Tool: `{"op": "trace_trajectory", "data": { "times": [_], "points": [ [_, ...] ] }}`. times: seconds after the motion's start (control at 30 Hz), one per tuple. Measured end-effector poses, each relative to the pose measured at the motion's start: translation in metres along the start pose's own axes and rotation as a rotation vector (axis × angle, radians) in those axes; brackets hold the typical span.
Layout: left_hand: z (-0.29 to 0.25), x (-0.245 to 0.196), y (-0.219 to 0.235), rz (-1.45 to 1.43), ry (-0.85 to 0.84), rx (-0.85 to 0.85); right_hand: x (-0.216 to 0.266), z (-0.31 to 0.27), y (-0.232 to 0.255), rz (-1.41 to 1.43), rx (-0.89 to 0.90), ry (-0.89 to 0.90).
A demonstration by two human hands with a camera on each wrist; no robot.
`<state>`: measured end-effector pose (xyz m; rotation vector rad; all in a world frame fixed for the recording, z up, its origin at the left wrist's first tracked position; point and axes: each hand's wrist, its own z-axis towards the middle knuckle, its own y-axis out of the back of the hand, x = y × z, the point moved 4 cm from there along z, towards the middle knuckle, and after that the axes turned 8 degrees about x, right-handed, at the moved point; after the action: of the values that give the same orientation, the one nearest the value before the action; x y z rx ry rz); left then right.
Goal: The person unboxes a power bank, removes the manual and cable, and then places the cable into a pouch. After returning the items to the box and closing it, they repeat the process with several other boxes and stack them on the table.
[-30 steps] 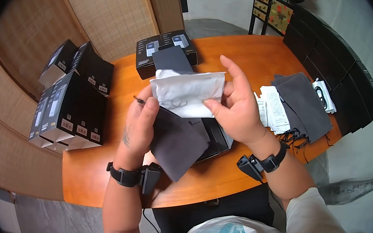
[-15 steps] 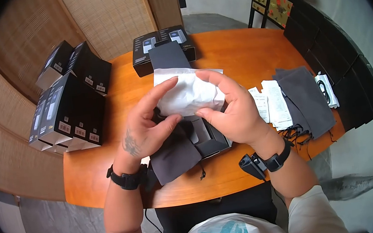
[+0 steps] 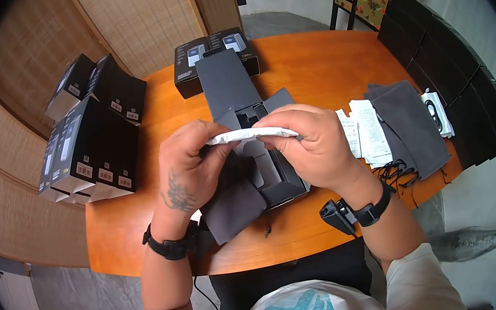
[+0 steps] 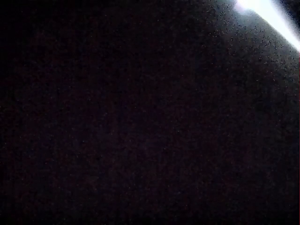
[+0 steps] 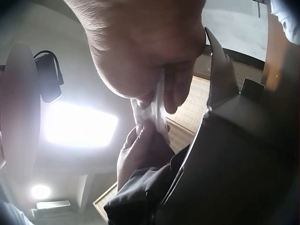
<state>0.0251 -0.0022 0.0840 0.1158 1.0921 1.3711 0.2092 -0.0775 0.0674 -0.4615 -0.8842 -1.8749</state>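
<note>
While the left wrist view is mostly black, we see left hand (image 3: 188, 169) and right hand (image 3: 315, 146) pinching a packet (image 3: 252, 134) edge-on, head-view centre; only right wrist clearly shows a ceiling light (image 5: 82, 125).

Head view: left hand (image 3: 185, 163) at 9 o'clock, right hand (image 3: 313, 146) at 3, roughly level. Both pinching, thumbs opposed to bent fingers. Left forearm (image 3: 166, 287) points towards 12–1 o'clock, right forearm (image 3: 394, 230) towards 11. Tattoo (image 3: 177, 193) near left wrist.
</note>
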Motion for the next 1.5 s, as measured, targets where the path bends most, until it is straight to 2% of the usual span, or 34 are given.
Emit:
{"op": "trace_trajectory", "data": {
  "times": [0.07, 0.17, 0.27, 0.37, 0.47, 0.57, 0.63, 0.73, 0.8, 0.87, 0.9, 1.0, 1.03, 1.13, 1.17, 1.27, 1.4, 1.47, 1.5],
  "points": [
    [-0.001, -0.001, 0.001, -0.004, -0.009, 0.026, 0.003, -0.002, -0.001, 0.106, 0.027, -0.145],
    [-0.003, 0.003, 0.001, -0.086, 0.029, 0.053, 0.004, -0.002, -0.002, -0.021, -0.004, -0.001],
    [-0.004, 0.000, 0.001, -0.159, 0.073, 0.090, 0.007, 0.000, 0.005, -0.069, 0.141, 0.021],
    [-0.007, 0.002, 0.002, -0.248, 0.095, 0.113, 0.003, 0.001, 0.002, 0.083, 0.084, 0.065],
    [-0.008, 0.015, 0.006, -0.389, 0.222, 0.116, 0.004, -0.004, 0.002, 0.096, 0.067, -0.122],
    [-0.003, 0.023, 0.019, -0.528, 0.189, 0.003, -0.002, -0.005, 0.006, 0.336, -0.047, -0.335],
    [0.000, 0.022, 0.034, -0.540, 0.138, -0.058, -0.005, -0.004, 0.012, 0.529, -0.041, -0.351],
    [0.009, 0.002, 0.054, -0.424, -0.003, -0.075, -0.007, -0.006, 0.014, 0.730, -0.025, -0.361],
    [0.013, -0.025, 0.063, -0.266, 0.075, 0.024, -0.006, -0.007, 0.013, 0.761, -0.018, -0.356],
    [0.019, -0.046, 0.066, -0.013, 0.096, 0.128, -0.006, -0.006, 0.014, 0.689, -0.017, -0.354],
    [0.022, -0.047, 0.067, 0.010, 0.085, 0.137, -0.006, -0.007, 0.013, 0.653, -0.020, -0.355],
    [0.028, -0.044, 0.072, 0.039, 0.076, 0.171, -0.001, -0.005, 0.015, 0.454, -0.123, -0.180],
    [0.029, -0.042, 0.072, 0.025, 0.091, 0.184, 0.007, -0.004, 0.019, 0.311, -0.115, -0.180],
    [0.030, -0.031, 0.068, -0.086, 0.144, 0.152, 0.015, -0.005, 0.020, -0.065, -0.254, 0.176],
    [0.030, -0.027, 0.066, -0.136, 0.163, 0.130, 0.020, -0.006, 0.023, -0.136, -0.286, 0.236],
    [0.031, -0.025, 0.057, -0.184, 0.183, 0.076, 0.022, -0.008, 0.025, -0.299, -0.368, 0.347],
    [0.031, -0.021, 0.044, -0.092, 0.178, 0.041, 0.024, -0.009, 0.021, -0.394, -0.290, 0.444],
    [0.033, -0.024, 0.040, 0.109, 0.130, -0.020, 0.026, -0.010, 0.020, -0.382, -0.271, 0.466],
    [0.033, -0.030, 0.037, 0.229, 0.083, -0.053, 0.025, -0.009, 0.021, -0.378, -0.272, 0.419]
  ]
}}
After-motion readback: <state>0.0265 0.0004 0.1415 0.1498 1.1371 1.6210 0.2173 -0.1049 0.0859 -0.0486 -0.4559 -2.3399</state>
